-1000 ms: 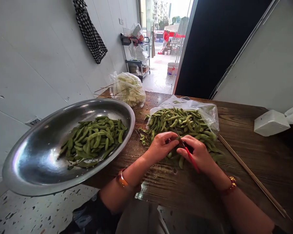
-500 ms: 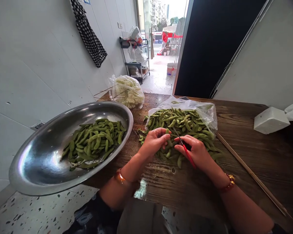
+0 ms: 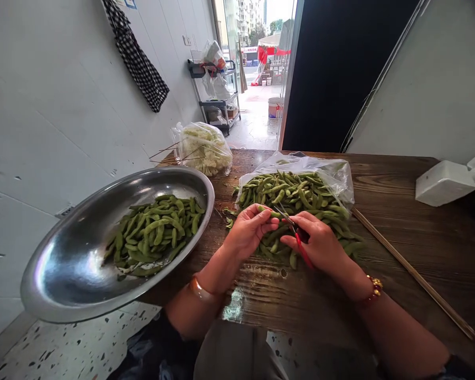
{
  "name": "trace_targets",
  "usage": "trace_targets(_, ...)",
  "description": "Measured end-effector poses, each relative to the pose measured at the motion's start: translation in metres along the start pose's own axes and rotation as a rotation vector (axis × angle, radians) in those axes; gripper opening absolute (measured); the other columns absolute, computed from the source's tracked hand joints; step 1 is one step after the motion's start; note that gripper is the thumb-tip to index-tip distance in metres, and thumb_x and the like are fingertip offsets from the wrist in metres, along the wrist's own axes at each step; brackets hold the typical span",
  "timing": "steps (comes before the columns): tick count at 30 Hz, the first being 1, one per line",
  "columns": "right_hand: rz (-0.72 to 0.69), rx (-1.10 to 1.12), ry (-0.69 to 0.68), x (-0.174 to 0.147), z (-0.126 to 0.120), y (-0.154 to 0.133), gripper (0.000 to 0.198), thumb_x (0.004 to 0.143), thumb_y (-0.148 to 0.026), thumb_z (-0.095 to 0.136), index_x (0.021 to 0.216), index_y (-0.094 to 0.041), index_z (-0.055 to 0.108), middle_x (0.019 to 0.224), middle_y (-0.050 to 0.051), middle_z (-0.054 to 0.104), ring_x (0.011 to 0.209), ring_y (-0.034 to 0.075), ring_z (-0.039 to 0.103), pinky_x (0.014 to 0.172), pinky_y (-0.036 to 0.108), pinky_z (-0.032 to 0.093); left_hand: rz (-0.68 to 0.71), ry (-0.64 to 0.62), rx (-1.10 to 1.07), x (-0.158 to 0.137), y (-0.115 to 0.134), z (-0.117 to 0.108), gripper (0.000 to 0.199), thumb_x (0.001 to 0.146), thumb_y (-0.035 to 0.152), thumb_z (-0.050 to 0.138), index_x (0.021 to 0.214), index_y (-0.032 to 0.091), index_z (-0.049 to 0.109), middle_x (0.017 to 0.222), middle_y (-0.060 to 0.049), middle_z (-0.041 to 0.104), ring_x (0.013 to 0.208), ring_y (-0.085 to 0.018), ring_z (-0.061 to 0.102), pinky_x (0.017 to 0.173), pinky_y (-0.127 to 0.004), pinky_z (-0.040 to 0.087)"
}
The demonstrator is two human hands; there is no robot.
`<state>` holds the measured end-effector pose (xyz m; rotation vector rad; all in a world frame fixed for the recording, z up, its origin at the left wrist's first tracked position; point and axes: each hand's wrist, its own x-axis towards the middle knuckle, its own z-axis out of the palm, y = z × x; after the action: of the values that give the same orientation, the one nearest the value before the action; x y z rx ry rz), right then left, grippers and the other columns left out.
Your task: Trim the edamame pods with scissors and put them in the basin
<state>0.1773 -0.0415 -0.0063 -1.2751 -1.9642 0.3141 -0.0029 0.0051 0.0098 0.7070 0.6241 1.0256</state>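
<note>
Between thumb and fingers my left hand (image 3: 250,230) pinches a green edamame pod (image 3: 269,211), which points to the right. My right hand (image 3: 320,244) is closed around red-handled scissors (image 3: 302,248). Their blades are parted at the right end of the held pod. Beneath and behind both hands a heap of edamame pods (image 3: 296,191) spills out of a clear plastic bag (image 3: 332,177) onto the wooden table. To the left of my left hand a large steel basin (image 3: 71,269) holds more pods (image 3: 154,232).
A bag of cauliflower (image 3: 206,150) with thin sticks beside it lies at the table's back left. Long wooden skewers (image 3: 411,272) lie on the right of the table (image 3: 383,211). A white tissue box (image 3: 445,183) stands at the far right. Beyond the table is a shelf cart (image 3: 217,100).
The pod in my left hand has turned from upright to nearly level. The scissors have come up against its right end, and my right hand has shifted slightly. The view has moved a little.
</note>
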Motion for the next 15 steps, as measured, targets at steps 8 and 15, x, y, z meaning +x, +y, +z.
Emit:
trace_targets(8,-0.066,0.022,0.118,0.0010,0.0024,0.0032,0.028,0.085,-0.041,0.061,0.102,-0.018,0.060,0.087,0.005,0.059,0.077,0.018,0.059,0.070,0.030,0.051,-0.079,-0.041,0.028,-0.0037,-0.0086,0.0039,0.025,0.068,0.023,0.077,0.077,0.009,0.058,0.072,-0.006,0.070,0.058,-0.009,0.065,0.056,-0.017,0.053)
trace_targets(15,-0.034,-0.010,0.019,0.0001,0.0018,0.0023,0.029,0.087,-0.043,0.058,0.103,-0.020,0.062,0.089,0.007,0.063,0.080,0.021,0.062,0.073,0.034,0.051,-0.007,-0.025,0.127,-0.0023,-0.0040,0.0009,0.029,0.069,0.030,0.076,0.078,0.011,0.056,0.071,-0.004,0.068,0.057,-0.010,0.063,0.055,-0.020,0.052)
